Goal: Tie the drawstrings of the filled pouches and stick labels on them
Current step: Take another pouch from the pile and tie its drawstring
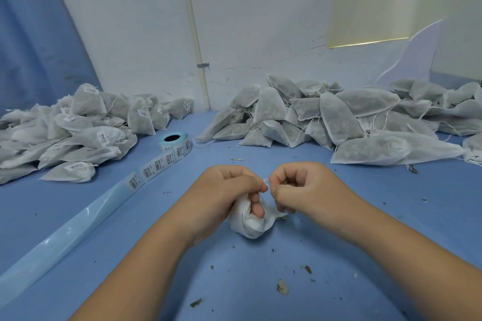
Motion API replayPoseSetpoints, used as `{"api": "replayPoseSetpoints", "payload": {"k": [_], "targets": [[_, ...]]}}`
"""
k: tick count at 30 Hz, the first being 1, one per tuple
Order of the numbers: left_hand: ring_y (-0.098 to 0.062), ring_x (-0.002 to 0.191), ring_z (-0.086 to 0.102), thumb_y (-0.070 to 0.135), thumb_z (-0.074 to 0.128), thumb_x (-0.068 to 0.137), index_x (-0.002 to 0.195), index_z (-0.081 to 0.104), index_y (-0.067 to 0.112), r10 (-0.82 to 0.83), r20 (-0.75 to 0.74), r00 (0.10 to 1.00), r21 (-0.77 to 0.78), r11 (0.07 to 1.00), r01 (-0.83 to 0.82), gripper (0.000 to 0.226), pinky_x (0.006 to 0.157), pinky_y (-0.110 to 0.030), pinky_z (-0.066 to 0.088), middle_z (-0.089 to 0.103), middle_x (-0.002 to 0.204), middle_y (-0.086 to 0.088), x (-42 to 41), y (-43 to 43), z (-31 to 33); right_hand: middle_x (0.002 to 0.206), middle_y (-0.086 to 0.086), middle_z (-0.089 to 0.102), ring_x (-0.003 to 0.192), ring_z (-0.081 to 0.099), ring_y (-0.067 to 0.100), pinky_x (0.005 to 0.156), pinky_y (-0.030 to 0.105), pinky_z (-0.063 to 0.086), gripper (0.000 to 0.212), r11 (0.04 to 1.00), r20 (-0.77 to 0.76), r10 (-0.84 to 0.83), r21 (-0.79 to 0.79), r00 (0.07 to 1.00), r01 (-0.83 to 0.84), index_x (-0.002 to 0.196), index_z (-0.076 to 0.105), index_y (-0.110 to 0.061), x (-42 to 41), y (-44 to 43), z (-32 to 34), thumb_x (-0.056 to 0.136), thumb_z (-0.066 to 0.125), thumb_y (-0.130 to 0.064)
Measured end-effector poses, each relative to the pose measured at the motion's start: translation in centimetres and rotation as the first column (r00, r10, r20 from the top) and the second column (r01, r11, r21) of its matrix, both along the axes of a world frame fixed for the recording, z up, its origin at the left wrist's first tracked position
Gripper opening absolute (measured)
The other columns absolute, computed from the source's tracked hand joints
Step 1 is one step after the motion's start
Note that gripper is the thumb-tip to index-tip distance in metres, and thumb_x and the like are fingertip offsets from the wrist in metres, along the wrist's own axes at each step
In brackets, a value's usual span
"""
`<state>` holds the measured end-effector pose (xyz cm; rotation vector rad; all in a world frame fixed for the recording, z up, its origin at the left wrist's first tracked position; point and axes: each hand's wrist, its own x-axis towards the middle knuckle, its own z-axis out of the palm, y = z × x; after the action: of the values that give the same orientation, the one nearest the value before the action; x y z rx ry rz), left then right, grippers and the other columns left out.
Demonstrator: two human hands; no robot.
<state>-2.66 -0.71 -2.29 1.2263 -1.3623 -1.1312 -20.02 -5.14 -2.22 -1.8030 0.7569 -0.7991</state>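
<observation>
L hand (229,190) & R hand (300,185) meet at centre, low over the blue worktop (247,294). 1 white pouch (250,224) sits under them, bottom touching the worktop, neck bunched upward. L grip is clamped on the pouch: lower fingers curl into the gathered fabric, thumb & forefinger pressed together at the top. R grip is closed on the drawstring (265,180), thumb & forefinger nipping it just beside the L fingertips; a small loop of string shows between the 2 hands.

Far L: labelled pile (73,133) of filled pouches w/ barcode stickers. Far R, against the wall: unlabelled pile (326,122), strings loose. Between the piles stands the label roll (175,142), its strip running toward the near L edge, the near part bare backing strip (78,227). Dry flecks (283,287) are scattered on the worktop.
</observation>
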Motion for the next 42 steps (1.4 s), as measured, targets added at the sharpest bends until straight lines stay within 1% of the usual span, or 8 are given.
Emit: {"api": "replayPoseSetpoints", "payload": {"k": [4,8,11,16,26,28,37,42], "targets": [[-0.025,0.058,0.057,0.024,0.069,0.073,0.075,0.069,0.009,0.079,-0.029,0.996,-0.040,0.996,-0.080,0.015,0.063,-0.032,0.044,0.063,0.061,-0.014,0.79,-0.12,-0.03,0.058,-0.002,0.061,0.059,0.051,0.014,0.060,0.028,0.042,0.016,1.000,0.038,-0.010,0.004,0.999,0.010,0.062,0.065,-0.024,-0.16,-0.19,0.03,0.075,0.064,-0.016],[-0.020,0.055,0.060,0.018,0.065,0.077,0.071,0.073,0.012,-0.001,-0.121,0.993,-0.057,0.998,-0.006,0.011,0.057,-0.024,0.051,0.059,0.063,-0.008,0.60,0.02,0.12,0.061,-0.004,0.061,0.058,0.056,0.010,0.057,0.022,0.045,0.018,0.999,0.072,-0.042,-0.006,0.996,0.043,0.067,0.067,-0.024,-0.07,-0.36,-0.26,0.081,0.067,-0.013],[-0.020,0.055,0.060,0.017,0.060,0.079,0.069,0.071,0.012,-0.048,-0.137,0.989,-0.044,0.998,0.043,0.016,0.057,-0.026,0.051,0.058,0.064,-0.008,0.13,0.11,0.03,0.063,-0.004,0.058,0.058,0.053,0.011,0.054,0.019,0.044,0.015,1.000,0.101,-0.012,-0.004,0.995,0.012,0.071,0.069,-0.021,0.08,-0.20,-0.33,0.082,0.070,-0.010],[-0.019,0.056,0.060,0.016,0.058,0.079,0.067,0.070,0.012,-0.056,-0.148,0.987,-0.036,0.998,0.052,0.018,0.057,-0.025,0.052,0.059,0.065,-0.009,0.08,0.11,0.01,0.060,-0.003,0.054,0.057,0.045,0.013,0.054,0.024,0.040,0.014,1.000,0.120,-0.002,0.001,0.993,0.002,0.073,0.067,-0.017,0.20,-0.02,-0.32,0.080,0.072,-0.006],[-0.021,0.059,0.062,0.016,0.060,0.079,0.066,0.068,0.013,-0.135,-0.121,0.983,0.026,0.990,0.139,0.016,0.060,-0.028,0.053,0.060,0.067,-0.010,0.70,0.07,-0.15,0.066,0.004,0.058,0.059,0.049,0.014,0.057,0.023,0.042,0.009,0.997,0.078,0.064,0.045,0.995,-0.068,0.077,0.067,-0.010,-0.01,0.15,0.02,0.079,0.075,-0.006],[-0.022,0.059,0.062,0.018,0.065,0.074,0.065,0.068,0.013,-0.157,-0.111,0.981,0.038,0.986,0.162,0.011,0.061,-0.029,0.053,0.060,0.068,-0.012,0.74,0.15,-0.15,0.065,0.004,0.058,0.060,0.048,0.015,0.057,0.023,0.041,0.010,0.994,0.049,0.088,0.053,0.995,-0.091,0.076,0.067,-0.010,-0.09,0.19,0.04,0.078,0.077,-0.009],[-0.025,0.062,0.059,0.014,0.055,0.080,0.066,0.066,0.015,-0.171,-0.056,0.984,0.044,0.984,0.174,0.018,0.065,-0.033,0.046,0.063,0.065,-0.017,0.80,0.19,-0.22,0.057,-0.004,0.058,0.054,0.051,0.007,0.053,0.014,0.043,0.015,0.994,0.017,0.106,0.032,0.994,-0.106,0.068,0.068,-0.018,-0.05,-0.01,-0.12,0.076,0.079,-0.012],[-0.026,0.062,0.058,0.024,0.065,0.073,0.068,0.066,0.015,-0.158,-0.023,0.987,0.034,0.987,0.159,0.010,0.067,-0.036,0.042,0.063,0.065,-0.017,0.71,0.28,-0.24,0.057,-0.005,0.058,0.054,0.050,0.008,0.053,0.015,0.043,0.017,0.995,0.012,0.099,0.021,0.995,-0.099,0.066,0.069,-0.020,-0.04,-0.05,-0.20,0.077,0.079,-0.013]]}}
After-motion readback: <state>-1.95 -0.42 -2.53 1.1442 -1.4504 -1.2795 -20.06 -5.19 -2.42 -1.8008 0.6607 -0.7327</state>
